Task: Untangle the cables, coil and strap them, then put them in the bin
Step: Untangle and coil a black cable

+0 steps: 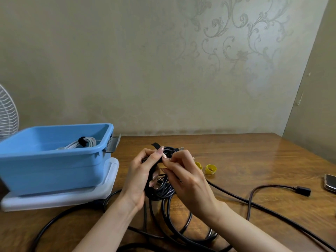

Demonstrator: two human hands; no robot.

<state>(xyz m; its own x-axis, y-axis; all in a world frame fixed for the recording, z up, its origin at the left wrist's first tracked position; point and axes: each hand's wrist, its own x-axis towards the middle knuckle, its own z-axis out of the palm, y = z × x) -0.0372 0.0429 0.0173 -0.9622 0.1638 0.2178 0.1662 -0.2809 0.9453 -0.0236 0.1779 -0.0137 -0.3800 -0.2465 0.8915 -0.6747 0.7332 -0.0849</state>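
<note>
Black coil (161, 192): held above the table (245, 151), to the right of the blue bin (54, 166) and nearer to me than its right end; it sits between both my hands.
Plug (181, 148): sticks out of the top of the black coil, on the side away from the bin.
Black strap (156, 145): runs across the upper part of the coil; its free end stands up above my left thumb.
Left hand (141, 173): fingers are curled round the bin-side of the coil and grip it; the thumb presses on the strap.
Right hand (189, 179): thumb and forefinger pinch the strap at the coil; the other fingers are bent behind it.
Loose black cables (272, 186): trail over the table right of the bin and in front of it; one passes under the bin's near corner.
White coil (83, 142): lies inside the bin, bound with a dark strap.
Lid (63, 200): clear, lying flat under the bin.
Yellow straps (211, 169): two, rolled, on the table right of the bin, just beyond my right hand.
Phone (331, 182): far right of the bin, at the table's right edge.
Open room: bare wood right of the bin, from my hands back to the wall.
Fan (7, 113): behind the bin's left end.
</note>
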